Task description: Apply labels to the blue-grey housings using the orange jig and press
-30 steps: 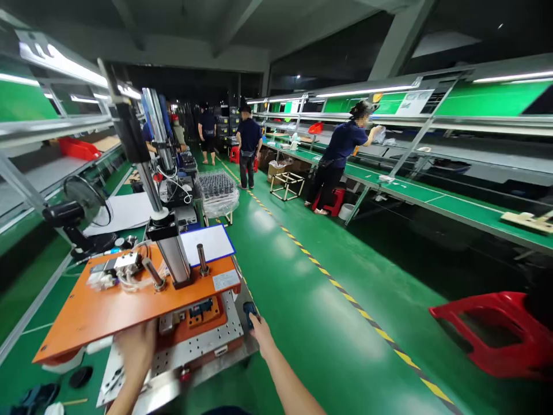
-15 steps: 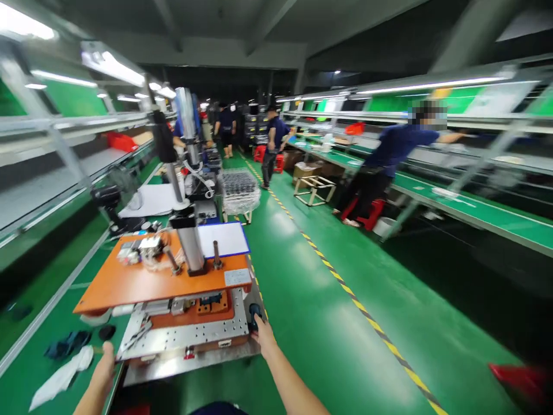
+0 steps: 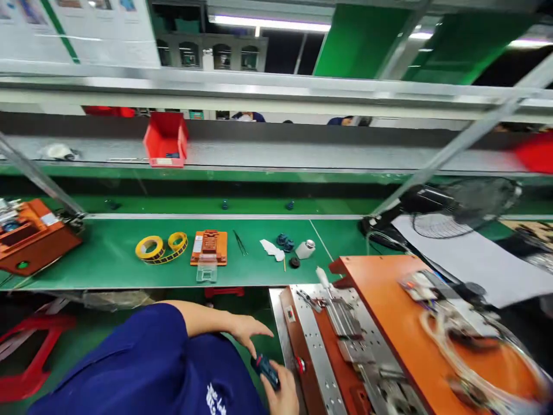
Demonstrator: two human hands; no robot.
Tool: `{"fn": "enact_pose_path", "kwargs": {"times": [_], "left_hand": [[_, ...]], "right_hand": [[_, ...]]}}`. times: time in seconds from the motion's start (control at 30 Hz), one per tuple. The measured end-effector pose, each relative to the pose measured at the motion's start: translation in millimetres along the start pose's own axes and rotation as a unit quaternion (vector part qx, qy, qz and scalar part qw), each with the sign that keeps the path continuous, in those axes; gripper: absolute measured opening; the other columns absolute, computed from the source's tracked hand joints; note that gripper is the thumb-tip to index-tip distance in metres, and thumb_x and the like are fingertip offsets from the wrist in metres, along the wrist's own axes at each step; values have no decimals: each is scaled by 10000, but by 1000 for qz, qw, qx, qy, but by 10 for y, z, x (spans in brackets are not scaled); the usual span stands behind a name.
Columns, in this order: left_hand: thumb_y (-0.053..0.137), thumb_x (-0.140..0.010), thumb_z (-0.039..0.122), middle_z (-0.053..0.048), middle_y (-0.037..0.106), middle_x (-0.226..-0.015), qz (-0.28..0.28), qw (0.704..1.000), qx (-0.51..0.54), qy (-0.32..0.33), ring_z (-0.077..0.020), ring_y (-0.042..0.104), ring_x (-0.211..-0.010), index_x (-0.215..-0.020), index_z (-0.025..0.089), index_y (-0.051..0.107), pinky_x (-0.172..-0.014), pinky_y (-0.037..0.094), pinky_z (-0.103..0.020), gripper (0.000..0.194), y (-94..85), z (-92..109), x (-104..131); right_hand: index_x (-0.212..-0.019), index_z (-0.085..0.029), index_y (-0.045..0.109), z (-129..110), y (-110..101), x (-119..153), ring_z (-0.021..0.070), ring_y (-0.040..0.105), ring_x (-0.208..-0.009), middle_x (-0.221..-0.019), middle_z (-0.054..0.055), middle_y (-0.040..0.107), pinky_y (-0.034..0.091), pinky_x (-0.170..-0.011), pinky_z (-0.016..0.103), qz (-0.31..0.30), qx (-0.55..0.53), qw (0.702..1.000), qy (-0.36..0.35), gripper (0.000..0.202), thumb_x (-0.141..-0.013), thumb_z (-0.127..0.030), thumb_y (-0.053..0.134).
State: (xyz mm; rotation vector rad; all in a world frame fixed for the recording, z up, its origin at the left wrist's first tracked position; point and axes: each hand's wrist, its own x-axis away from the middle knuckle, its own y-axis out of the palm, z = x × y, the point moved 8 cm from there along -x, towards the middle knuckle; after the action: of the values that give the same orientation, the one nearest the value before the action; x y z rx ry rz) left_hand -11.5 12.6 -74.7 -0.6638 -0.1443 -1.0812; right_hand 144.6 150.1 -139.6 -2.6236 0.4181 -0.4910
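My right hand [image 3: 285, 393] is closed around a small dark blue device [image 3: 266, 372] with a red mark, low in front of my body. My left hand [image 3: 247, 331] hovers just above it, thumb and fingers apart. Its fingertips come close to the device's upper end; whether they touch it I cannot tell. Right of my hands stands the press fixture with a drilled metal plate [image 3: 319, 351] and an orange top board [image 3: 406, 305]. On its front side is a red button [image 3: 299, 364].
The green bench [image 3: 116, 265] carries a yellow label roll [image 3: 150, 248], an orange jig [image 3: 209, 248], tweezers [image 3: 240, 242], a white cloth [image 3: 272, 250] and a white bottle [image 3: 305, 249]. A desk fan [image 3: 466, 207] stands at right. A red bin [image 3: 166, 141] sits on the shelf. Red stools [image 3: 32, 357] are below.
My view has swung left from the aisle to the bench. My left hand has left the fixture's left side, and my right hand now has the dark blue device in front of me.
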Motion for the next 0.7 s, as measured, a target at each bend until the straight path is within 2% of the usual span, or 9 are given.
{"fn": "enact_pose_path", "kwargs": {"times": [0.07,0.13,0.2,0.27,0.33,0.4,0.53,0.6,0.7], "left_hand": [[925,-552,291,-70,749,-1164,-55,996,-40,63,-305,697,-1067,-1212,220,695,-878,510,-324,702,-4,35,53],[891,-622,384,-106,755,-1109,-71,988,-88,107,-324,709,-1010,-1251,186,664,-833,517,-352,697,-183,17,124],[888,-618,431,-100,765,-1044,-15,990,-70,120,-314,716,-954,-1219,190,678,-797,518,-345,680,-594,-89,210],[931,-525,419,-66,774,-979,100,989,16,104,-284,718,-895,-1109,209,730,-772,519,-321,653,-1210,-334,346],[943,-483,392,-42,773,-914,233,966,96,58,-262,711,-857,-985,205,761,-769,521,-313,566,-1934,-773,568],[903,-571,392,-54,763,-907,354,926,130,-6,-264,697,-886,-950,176,755,-812,522,-341,461,-2700,-1356,871],[746,-816,363,-87,715,-994,558,801,167,-141,-225,664,-929,-1043,125,684,-880,523,-407,335,-4168,-2684,1612],[673,-896,361,-67,686,-1035,620,738,180,-193,-194,657,-920,-1081,134,648,-855,548,-404,294,-4717,-3270,1906],[630,-934,363,-61,668,-1063,673,669,198,-246,-178,656,-901,-1123,139,626,-806,573,-379,293,-5232,-3940,2128]], "right_hand": [[-1007,-251,735,-481,168,-239,297,686,-1025,-1043,87,693,589,-898,410,-22,4,994,-105,348,-772,-507,734],[-1055,-238,732,-1037,301,-471,288,694,-1027,-1084,96,683,593,-881,385,-35,25,979,-202,350,-811,-481,669],[-1091,-226,716,-1561,469,-702,267,696,-1013,-1099,102,677,597,-864,370,-43,49,966,-250,342,-847,-447,625],[-1176,-209,677,-2006,680,-915,253,694,-1000,-1144,124,662,609,-826,361,-45,48,962,-264,394,-868,-444,607],[-1248,-184,632,-2316,907,-1109,246,698,-972,-1191,156,647,617,-788,360,-33,36,968,-246,468,-882,-472,593],[-1212,-162,649,-2474,1168,-1276,251,712,-919,-1167,175,675,620,-771,370,-31,37,976,-213,501,-878,-530,584],[-1009,-168,727,-2456,1790,-1467,278,751,-873,-1008,164,763,625,-790,371,-115,56,980,-154,539,-826,-652,579],[-980,-181,740,-2367,2054,-1487,277,762,-869,-974,151,779,627,-790,351,-158,63,977,-125,550,-812,-679,580],[-958,-191,747,-2264,2315,-1487,269,769,-864,-961,141,786,628,-787,324,-188,75,976,-85,550,-809,-693,580]]}}
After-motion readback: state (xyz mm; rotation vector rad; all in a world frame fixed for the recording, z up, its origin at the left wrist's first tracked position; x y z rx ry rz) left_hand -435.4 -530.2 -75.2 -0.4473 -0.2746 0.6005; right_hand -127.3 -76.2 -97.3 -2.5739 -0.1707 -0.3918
